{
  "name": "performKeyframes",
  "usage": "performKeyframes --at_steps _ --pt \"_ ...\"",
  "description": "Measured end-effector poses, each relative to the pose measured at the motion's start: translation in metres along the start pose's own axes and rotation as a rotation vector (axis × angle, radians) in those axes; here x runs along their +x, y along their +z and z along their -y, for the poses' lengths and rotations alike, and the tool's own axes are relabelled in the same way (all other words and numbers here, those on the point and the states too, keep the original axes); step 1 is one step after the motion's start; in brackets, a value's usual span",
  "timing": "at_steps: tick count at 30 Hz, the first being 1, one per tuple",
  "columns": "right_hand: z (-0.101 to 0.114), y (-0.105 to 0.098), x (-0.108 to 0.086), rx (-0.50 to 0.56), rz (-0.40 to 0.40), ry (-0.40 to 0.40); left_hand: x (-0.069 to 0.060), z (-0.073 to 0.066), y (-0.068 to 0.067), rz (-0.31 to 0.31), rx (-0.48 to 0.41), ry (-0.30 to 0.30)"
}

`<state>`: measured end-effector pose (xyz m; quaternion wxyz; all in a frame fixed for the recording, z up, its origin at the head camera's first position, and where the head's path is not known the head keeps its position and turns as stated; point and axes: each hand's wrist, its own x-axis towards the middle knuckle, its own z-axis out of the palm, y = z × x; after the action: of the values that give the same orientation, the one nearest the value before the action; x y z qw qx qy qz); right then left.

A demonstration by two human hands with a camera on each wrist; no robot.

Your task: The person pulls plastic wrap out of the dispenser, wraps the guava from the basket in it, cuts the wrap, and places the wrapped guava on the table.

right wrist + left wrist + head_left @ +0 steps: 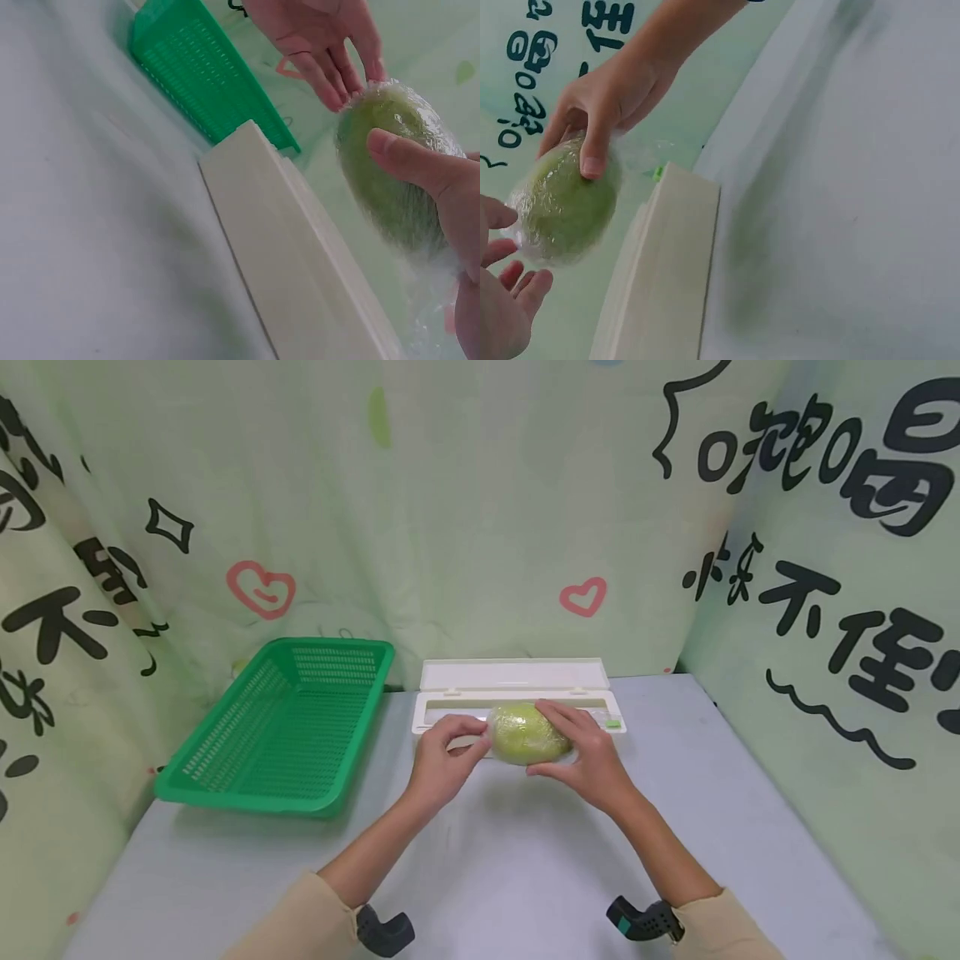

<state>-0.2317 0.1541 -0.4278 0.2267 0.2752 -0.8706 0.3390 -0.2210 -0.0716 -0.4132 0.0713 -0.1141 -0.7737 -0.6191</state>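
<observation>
A green, rounded fruit [528,735] wrapped in clear cling film is held up in front of a white cling film dispenser [517,677]. My right hand [588,752] grips it from the right, thumb below and fingers over the top in the head view. At the fruit's left end, the thumb and forefinger of my left hand [448,760] pinch the film's edge. The other left fingers curl loosely, as the right wrist view shows of the left hand [319,41]. Loose film [641,154] trails from the fruit's other end, beside my right hand [619,90].
A green plastic basket [262,802] stands at the left on the white table [510,877]. The dispenser's lid [513,672] is raised, and a small green piece [612,724] sits at its right end. Printed curtains [465,527] enclose the back and sides.
</observation>
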Motion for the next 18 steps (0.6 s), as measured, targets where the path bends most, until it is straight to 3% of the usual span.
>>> performKeyframes --at_steps 4,7,9,12,18 --pt "-0.001 -0.006 0.001 0.067 0.03 0.045 0.004 -0.001 -0.005 0.143 -0.092 0.106" --pt "-0.001 -0.012 0.002 0.096 0.066 0.06 0.007 0.002 -0.01 0.246 -0.139 0.125" --pt "-0.002 -0.015 0.002 0.107 0.084 0.068 0.008 0.004 -0.013 0.278 -0.157 0.122" --pt "-0.002 -0.018 0.001 0.12 0.108 0.078 0.008 0.006 -0.014 0.271 -0.178 0.114" --pt "0.0 -0.019 0.003 0.117 0.11 0.065 0.005 0.006 -0.005 0.183 -0.264 0.098"
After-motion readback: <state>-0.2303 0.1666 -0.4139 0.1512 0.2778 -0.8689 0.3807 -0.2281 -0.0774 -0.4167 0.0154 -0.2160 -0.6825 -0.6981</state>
